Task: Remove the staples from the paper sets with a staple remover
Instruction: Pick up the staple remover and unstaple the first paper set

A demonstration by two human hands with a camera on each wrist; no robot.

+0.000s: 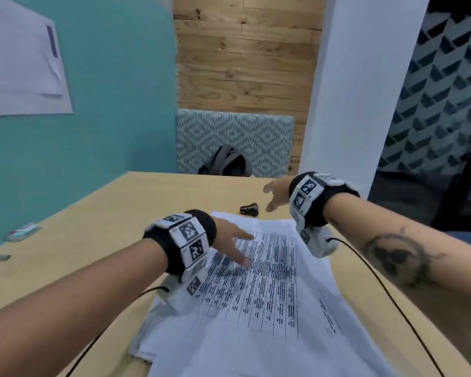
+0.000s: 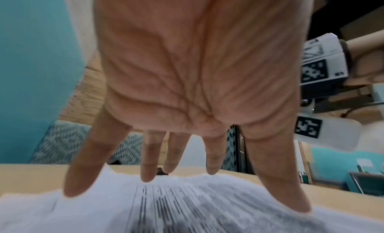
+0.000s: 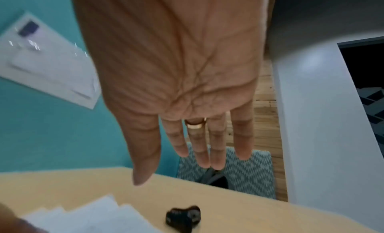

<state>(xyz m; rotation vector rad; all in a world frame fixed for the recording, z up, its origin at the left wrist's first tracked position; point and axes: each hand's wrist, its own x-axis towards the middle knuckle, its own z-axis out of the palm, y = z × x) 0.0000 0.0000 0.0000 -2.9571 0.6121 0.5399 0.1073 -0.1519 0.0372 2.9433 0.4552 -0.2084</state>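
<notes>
Over the desk: both hands empty, tool not yet taken.

Left hand [image 1: 230,242] has fingers [image 2: 148,162] straight and spread, tips on the papers [image 1: 256,295], judged to pin the stack against sliding. Right hand [image 1: 276,193] hovers with straight fingers [image 3: 242,138] loosely apart, gripping nothing; the remover [image 1: 250,209] lies on the desk [image 1: 93,227] at its 8 o'clock, just off the stack's 12 o'clock edge, judged the target of its reach. No staple discernible.
</notes>
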